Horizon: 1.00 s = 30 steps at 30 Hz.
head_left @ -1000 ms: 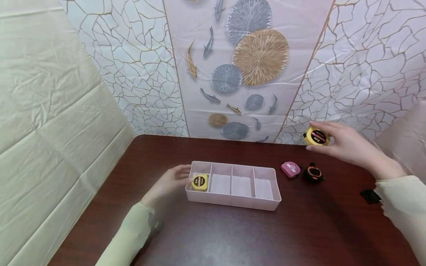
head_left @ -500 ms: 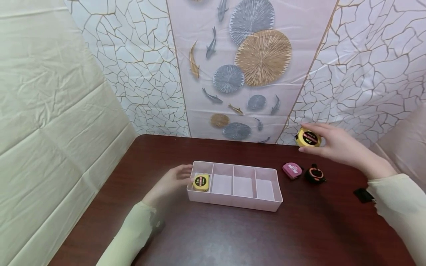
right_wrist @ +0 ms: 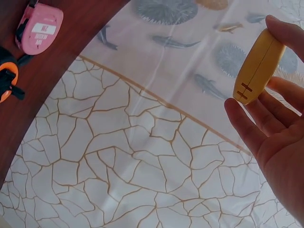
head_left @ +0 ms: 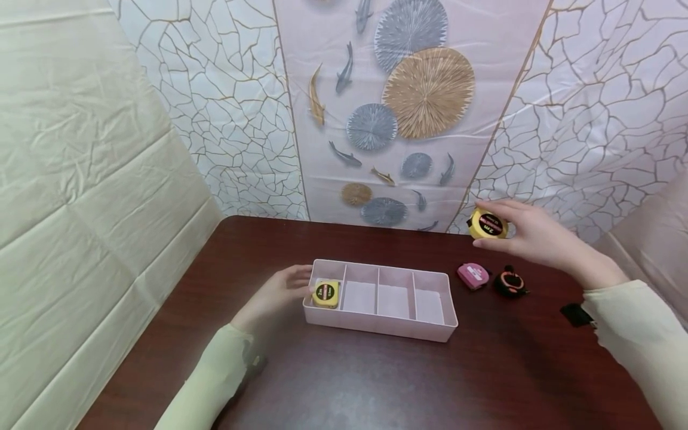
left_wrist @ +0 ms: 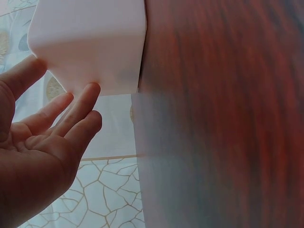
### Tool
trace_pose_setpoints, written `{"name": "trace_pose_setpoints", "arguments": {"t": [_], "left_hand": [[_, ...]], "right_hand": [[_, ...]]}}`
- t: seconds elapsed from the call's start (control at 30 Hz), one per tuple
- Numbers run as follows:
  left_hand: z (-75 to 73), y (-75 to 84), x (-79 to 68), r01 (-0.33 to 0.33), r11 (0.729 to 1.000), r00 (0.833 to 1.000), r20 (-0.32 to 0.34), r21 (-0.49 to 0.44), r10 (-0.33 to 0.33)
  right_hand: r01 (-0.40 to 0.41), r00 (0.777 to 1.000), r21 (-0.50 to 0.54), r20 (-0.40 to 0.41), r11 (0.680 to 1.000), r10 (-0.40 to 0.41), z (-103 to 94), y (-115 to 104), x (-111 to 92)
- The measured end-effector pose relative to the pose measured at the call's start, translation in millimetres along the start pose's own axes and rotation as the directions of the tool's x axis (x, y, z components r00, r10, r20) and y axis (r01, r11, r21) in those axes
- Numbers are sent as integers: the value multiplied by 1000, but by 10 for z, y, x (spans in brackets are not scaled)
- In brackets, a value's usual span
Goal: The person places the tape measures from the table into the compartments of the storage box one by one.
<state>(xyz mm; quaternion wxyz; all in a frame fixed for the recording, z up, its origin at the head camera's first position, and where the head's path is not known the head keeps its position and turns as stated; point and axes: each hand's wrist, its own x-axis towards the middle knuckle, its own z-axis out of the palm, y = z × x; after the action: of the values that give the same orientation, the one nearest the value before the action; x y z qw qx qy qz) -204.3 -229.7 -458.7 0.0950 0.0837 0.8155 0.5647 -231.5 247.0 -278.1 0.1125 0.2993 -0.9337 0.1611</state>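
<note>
My right hand (head_left: 543,236) pinches a yellow tape measure (head_left: 488,224) between thumb and fingers, above the back right of the table. The right wrist view shows the yellow tape measure (right_wrist: 260,66) edge-on. A pale pink tray (head_left: 376,327) with several compartments stands on the table. In its leftmost compartment lies another yellow tape measure (head_left: 325,294), marked 2m. My left hand (head_left: 274,297) touches the tray's left end, and in the left wrist view its fingers (left_wrist: 85,102) lie loosely against the tray's end wall (left_wrist: 95,52).
Right of the tray, a pink tape measure (head_left: 473,275) and a black-and-orange tape measure (head_left: 510,282) lie on the dark wooden table (head_left: 344,382). A patterned cloth (head_left: 247,107) hangs behind the table, and a plain pale cloth (head_left: 97,179) hangs at the left.
My right hand has moved slightly left with the yellow tape measure in it. The left hand stays at the tray's end. The head view has shifted a little.
</note>
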Motion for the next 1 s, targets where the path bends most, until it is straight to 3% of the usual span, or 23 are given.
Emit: {"name": "trace_pose_setpoints", "arguments": {"t": [0.23, 1.0], "left_hand": [[-2, -18, -3, -23, 1000, 1000, 5, -13, 23], [-12, -4, 16, 14, 1000, 1000, -1, 20, -14]], "right_hand": [[12, 1000, 6, 7, 1000, -12, 44, -56, 40], [89, 996, 19, 7, 996, -89, 130, -247, 230]]}}
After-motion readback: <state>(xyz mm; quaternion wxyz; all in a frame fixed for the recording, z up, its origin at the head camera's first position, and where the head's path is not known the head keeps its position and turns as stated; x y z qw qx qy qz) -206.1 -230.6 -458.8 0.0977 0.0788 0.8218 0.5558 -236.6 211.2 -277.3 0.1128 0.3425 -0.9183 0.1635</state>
